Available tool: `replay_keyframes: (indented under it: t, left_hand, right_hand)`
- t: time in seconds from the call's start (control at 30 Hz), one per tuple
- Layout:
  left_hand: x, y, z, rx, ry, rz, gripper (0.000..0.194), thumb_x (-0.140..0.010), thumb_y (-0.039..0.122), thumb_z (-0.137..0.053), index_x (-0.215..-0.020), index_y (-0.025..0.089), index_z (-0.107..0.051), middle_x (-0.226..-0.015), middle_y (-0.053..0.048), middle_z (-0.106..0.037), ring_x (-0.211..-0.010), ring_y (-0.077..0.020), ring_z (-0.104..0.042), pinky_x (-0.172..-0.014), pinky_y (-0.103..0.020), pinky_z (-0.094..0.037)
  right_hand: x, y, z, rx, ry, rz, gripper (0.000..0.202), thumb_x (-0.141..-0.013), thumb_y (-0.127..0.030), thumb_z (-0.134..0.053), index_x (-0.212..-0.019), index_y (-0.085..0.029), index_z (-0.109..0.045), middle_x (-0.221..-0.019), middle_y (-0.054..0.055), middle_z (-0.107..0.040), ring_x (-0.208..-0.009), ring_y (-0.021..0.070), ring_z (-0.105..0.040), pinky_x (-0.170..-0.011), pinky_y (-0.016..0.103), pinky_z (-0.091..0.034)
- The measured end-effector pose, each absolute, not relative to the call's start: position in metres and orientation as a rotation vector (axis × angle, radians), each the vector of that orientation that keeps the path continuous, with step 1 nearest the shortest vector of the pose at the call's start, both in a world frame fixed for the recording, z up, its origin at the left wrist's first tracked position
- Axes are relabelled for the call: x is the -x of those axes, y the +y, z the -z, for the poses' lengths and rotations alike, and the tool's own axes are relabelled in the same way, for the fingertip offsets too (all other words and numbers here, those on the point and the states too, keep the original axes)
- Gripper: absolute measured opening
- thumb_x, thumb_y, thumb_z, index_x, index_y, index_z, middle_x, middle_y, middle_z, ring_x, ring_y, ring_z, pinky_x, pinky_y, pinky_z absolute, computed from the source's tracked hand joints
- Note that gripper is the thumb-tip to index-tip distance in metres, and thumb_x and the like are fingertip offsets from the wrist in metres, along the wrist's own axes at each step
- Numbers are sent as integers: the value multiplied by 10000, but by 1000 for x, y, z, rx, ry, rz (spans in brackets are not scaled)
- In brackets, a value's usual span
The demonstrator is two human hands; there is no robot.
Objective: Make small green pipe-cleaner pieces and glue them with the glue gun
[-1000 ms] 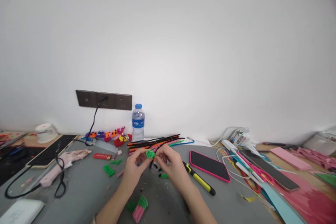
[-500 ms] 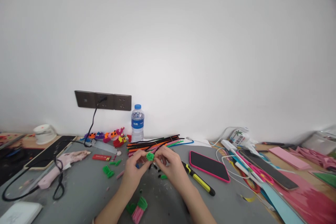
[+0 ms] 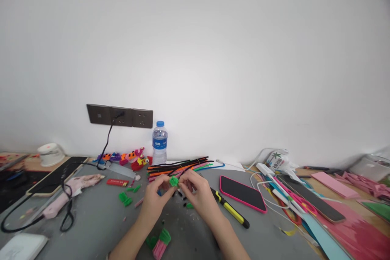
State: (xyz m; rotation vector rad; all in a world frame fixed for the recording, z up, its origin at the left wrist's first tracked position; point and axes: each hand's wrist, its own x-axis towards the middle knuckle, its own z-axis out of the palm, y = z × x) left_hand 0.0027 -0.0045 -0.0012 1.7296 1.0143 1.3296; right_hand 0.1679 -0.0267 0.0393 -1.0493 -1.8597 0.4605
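Observation:
Between my fingertips, above the grey mat point(image 3: 100, 227), is a small green fuzzy piece that looks like bent pipe cleaner point(image 3: 174, 181). My left hand point(image 3: 155, 197) pinches it from the left, thumb and fingers together. From the right, the fingertips of my right hand point(image 3: 195, 191) close on its edge. Below my wrists lies a pink and green fuzzy piece point(image 3: 161, 243). More green fuzzy bits point(image 3: 125, 199) rest left of my left hand. Behind both hands lies a bundle of black, orange and coloured pipe cleaners point(image 3: 176, 167).
A water bottle point(image 3: 160, 142) stands by the wall. Left are a pink glue gun point(image 3: 57, 203) with a black cord, a red box point(image 3: 117, 182) and small colourful fuzzy figures point(image 3: 128, 157). Right are a yellow-black cutter point(image 3: 233, 211), a pink-edged phone point(image 3: 243, 193), cables and pink scissors point(image 3: 304, 204).
Almost nothing differs. Both hands keep their pinch on the green piece, with only a very slight shift of the fingers and the view.

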Motion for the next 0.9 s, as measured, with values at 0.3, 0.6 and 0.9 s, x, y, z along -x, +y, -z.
replay_keyframes:
  t: [0.3,0.6,0.9]
  left_hand:
    - [-4,-7,-8,-1689,1050,-1331,126,-756,295,-668,-696,193,-624,-643,18,-589,-612,-163,-541,-586,-236,-429]
    - [-5,-8,-7,-1688,1056,-1345,106,-748,281,-679,-706,190,-645,-620,23,-591,-555,-146,-528,-532,-223,-418]
    - [-5,-8,-10,-1681,1045,-1392,99,-728,284,-691,-753,188,-701,-654,1,-654,-531,-145,-549,-517,-227,-457]
  right_hand:
    - [-167,-29,-39,1052,-1867,-468,135,-910,-156,-505,-797,-200,-564,-713,-8,-489,-622,141,-459,-576,234,-358]
    - [-168,-29,-41,1136,-1838,-467,121,-870,-156,-533,-771,-196,-590,-589,-61,-329,-526,118,-333,-509,236,-264]
    - [-167,-27,-38,1159,-1826,-483,108,-859,-170,-531,-776,-191,-597,-567,-72,-287,-504,114,-311,-506,234,-250]
